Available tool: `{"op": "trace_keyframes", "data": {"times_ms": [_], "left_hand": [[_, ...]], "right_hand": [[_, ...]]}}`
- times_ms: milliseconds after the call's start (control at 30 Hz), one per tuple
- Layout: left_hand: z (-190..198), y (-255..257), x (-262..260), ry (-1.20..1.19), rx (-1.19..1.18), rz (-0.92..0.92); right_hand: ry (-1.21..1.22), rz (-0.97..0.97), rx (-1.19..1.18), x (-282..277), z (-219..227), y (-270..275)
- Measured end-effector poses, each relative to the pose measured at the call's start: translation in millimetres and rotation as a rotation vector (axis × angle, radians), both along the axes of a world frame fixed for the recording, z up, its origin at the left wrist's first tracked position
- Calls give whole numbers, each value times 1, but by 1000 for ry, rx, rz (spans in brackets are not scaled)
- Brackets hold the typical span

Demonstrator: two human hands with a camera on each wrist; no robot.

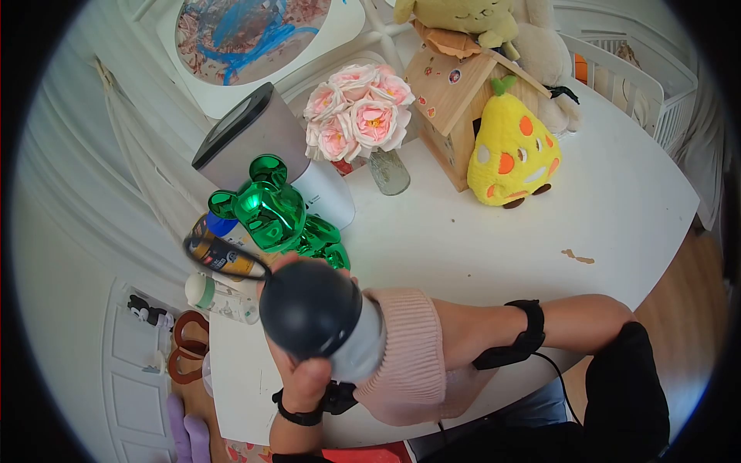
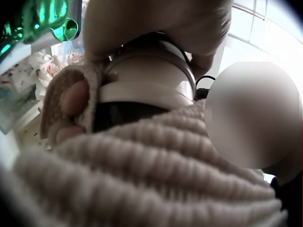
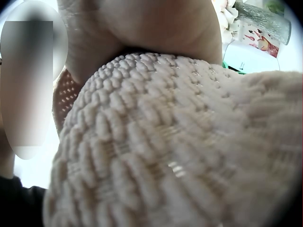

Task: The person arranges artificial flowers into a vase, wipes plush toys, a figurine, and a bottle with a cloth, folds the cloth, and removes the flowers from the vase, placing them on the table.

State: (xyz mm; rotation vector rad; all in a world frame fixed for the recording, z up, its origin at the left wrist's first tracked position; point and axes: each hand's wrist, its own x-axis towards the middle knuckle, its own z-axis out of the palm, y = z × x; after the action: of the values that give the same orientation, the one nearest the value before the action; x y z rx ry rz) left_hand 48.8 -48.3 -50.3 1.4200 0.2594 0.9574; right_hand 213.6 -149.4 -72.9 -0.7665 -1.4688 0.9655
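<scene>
In the head view a bottle [image 1: 312, 309] with a dark domed lid and a grey body lies tilted in front of me, partly inside a pink knitted cover [image 1: 405, 355]. My left hand [image 1: 307, 384] grips it around the lid, thumb on the near side and fingertips showing at the far side. From the right, my right hand [image 1: 461, 332] reaches to the cover and holds it, mostly hidden by the knit. In the left wrist view its fingertips [image 2: 75, 98] curl at the ribbed edge beside the bottle. A dark loop strap [image 1: 224, 258] hangs off the lid.
Behind the bottle stand a shiny green bear figure [image 1: 274, 212], a clear bottle [image 1: 220, 297] and a grey-white appliance [image 1: 262, 139]. Farther back are pink flowers [image 1: 363, 112] in a glass vase, a wooden house [image 1: 455, 100] and a yellow plush toy [image 1: 513, 154] on the white table [image 1: 432, 247].
</scene>
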Motion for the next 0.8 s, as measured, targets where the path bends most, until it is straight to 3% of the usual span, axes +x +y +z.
{"op": "trace_keyframes", "data": {"times_ms": [33, 100, 233, 300, 433, 500, 567, 633, 667, 700, 767, 800], "left_hand": [[-3, 1, -4, 69, -28, 109], [-10, -1, -1, 159, 181, 216], [-15, 2, -9, 331, 250, 235], [-15, 1, -14, 286, 202, 184], [-17, 1, -10, 139, 137, 87], [-8, -1, -3, -89, 0, 73], [-5, 14, -10, -108, 193, 117], [0, 17, -14, -322, 19, 199], [4, 20, -19, -320, 21, 205], [9, 24, -25, -325, 45, 278], [12, 27, -31, -335, 69, 353], [9, 26, -31, -323, 77, 368]], "right_hand": [[-2, -3, 3, 3, -6, 5], [-150, -121, -152, 8, -14, 15], [-258, -288, -13, 2, -20, 6], [-150, -140, -12, 2, -17, 11], [-22, -103, 31, 4, -17, 10], [-3, 60, -63, 8, -23, 17], [35, 139, -79, 5, -25, 18], [104, 137, -51, 2, -46, 24], [-139, 274, -121, 2, -49, 31], [-139, 280, -118, 0, -50, 30], [-58, 255, -264, -7, -41, 21], [122, 145, -249, -10, -30, 12]]}}
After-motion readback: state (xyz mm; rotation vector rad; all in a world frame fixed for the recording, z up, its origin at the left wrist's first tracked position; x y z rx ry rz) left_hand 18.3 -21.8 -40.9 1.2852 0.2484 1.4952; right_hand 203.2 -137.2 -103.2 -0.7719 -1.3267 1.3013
